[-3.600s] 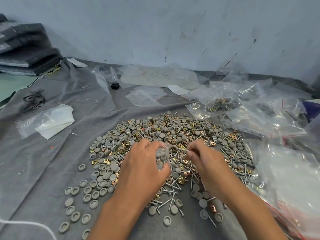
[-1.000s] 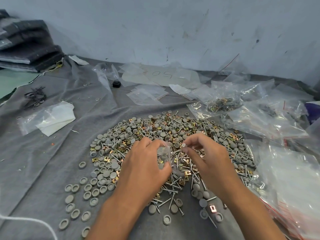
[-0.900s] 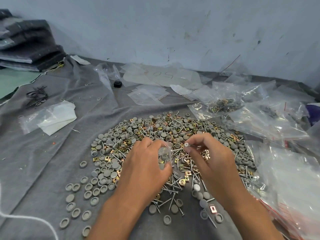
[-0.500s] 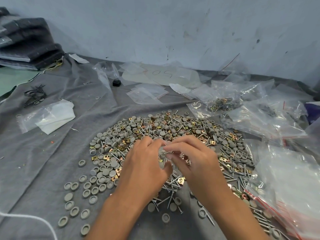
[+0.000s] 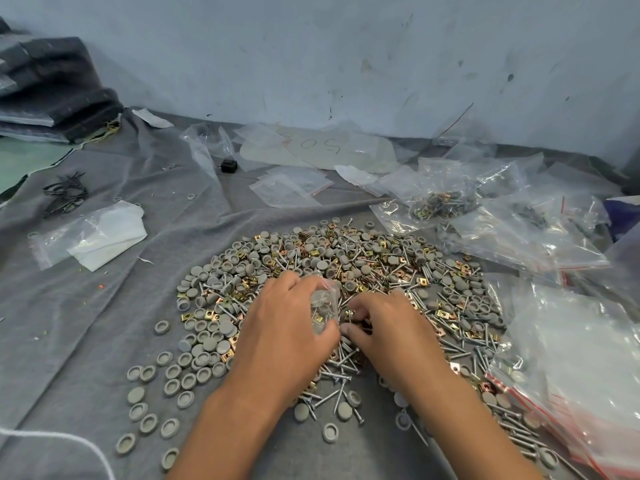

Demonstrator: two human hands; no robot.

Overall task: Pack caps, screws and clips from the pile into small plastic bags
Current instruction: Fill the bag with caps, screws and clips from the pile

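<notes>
Half a second back the right hand (image 5: 388,327) had its fingers up at the mouth of the small plastic bag (image 5: 325,306); now it has dropped down onto the pile (image 5: 346,271), just beside the bag, fingers curled among the screws (image 5: 337,362), though whether they actually pinch one cannot be told because the fingertips are buried in the heap. From the head view, the left hand (image 5: 284,327) grips the small clear bag upright between thumb and curled fingers, over the near middle of the pile; a few parts show dimly through the plastic. Grey round caps (image 5: 204,344), silver screws and brass-coloured clips (image 5: 188,317) lie heaped together on the grey cloth-covered surface (image 5: 86,323), with loose caps strewn out toward the near left. On the right, filled bags with red seal strips (image 5: 571,375) lie overlapping, touching the edge of the pile, and further back another clear bag (image 5: 440,202) holds a mix of the same parts. Flat empty bags (image 5: 287,188) lie behind the pile, a bag with white paper (image 5: 100,233) lies to the left, and a small black block (image 5: 228,166) sits near the wall. Dark folded material (image 5: 52,91) is stacked in the far left corner.
</notes>
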